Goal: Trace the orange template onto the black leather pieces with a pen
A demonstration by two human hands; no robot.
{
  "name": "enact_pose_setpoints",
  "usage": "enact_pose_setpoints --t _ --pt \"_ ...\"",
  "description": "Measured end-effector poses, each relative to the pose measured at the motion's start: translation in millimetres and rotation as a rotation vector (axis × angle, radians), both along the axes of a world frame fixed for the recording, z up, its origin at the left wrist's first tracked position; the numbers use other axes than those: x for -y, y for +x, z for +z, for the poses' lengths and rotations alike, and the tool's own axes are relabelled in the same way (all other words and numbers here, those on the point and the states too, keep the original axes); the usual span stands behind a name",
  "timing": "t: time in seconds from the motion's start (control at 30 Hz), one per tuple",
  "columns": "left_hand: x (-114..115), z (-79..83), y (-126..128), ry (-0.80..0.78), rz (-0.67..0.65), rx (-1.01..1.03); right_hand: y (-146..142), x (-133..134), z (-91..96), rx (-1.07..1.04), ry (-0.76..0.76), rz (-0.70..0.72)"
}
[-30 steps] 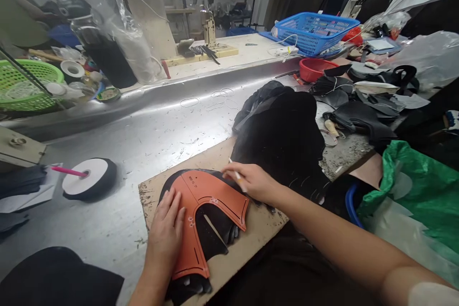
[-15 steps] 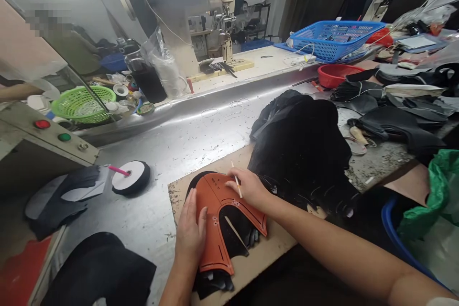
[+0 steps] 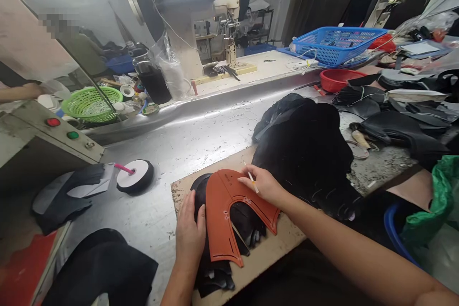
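Note:
An orange U-shaped template [image 3: 218, 215] with slots and small holes lies askew over a stack of black cut pieces [image 3: 202, 189]. My left hand [image 3: 190, 224] rests on the left edge of that stack, its fingers stretched out and the thumb apart, beside the template. In my right hand [image 3: 263, 184] is a slim white marking pen [image 3: 252, 180], tilted with one end up. The fingers of this hand also touch the template's upper right edge. A brown board [image 3: 181, 196] lies beneath the stack.
A large black pile [image 3: 304, 148] borders the board on the right. Left are a tape roll [image 3: 134, 177] and black pieces [image 3: 103, 267]. A sewing machine [image 3: 229, 24], green basket [image 3: 93, 105], blue basket [image 3: 333, 52] and red bowl [image 3: 340, 79] stand farther back.
The template has shifted to the right with my right hand, uncovering black pieces along the stack's left side. My left hand stays on the stack's left edge. The view has moved slightly.

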State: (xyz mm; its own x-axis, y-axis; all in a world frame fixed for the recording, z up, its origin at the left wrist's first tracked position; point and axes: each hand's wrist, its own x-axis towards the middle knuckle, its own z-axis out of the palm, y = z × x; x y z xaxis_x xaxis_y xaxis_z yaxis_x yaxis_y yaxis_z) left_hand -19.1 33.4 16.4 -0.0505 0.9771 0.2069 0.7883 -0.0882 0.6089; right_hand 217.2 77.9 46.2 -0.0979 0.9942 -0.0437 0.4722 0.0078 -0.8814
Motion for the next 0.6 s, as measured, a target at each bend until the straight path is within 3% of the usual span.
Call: enact_pose_setpoints --t 0.2,0.37,0.5,0.6 --pt "-11.0 1.5 -3.0 -0.021 0.099 0.028 -13.7 -3.8 1.2 0.008 -0.034 0.055" --pt "-9.8 14.1 -0.1 -0.037 0.08 0.075 -13.1 -6.9 -4.9 -0.077 -0.016 0.078" --pt "5.3 25.1 13.0 -0.057 0.036 0.345 -2.1 -3.3 -2.8 -0.185 -0.04 0.148" --pt "9.8 34.3 16.5 -0.08 0.032 0.517 27.6 -1.2 13.9 -0.254 -0.046 0.132"
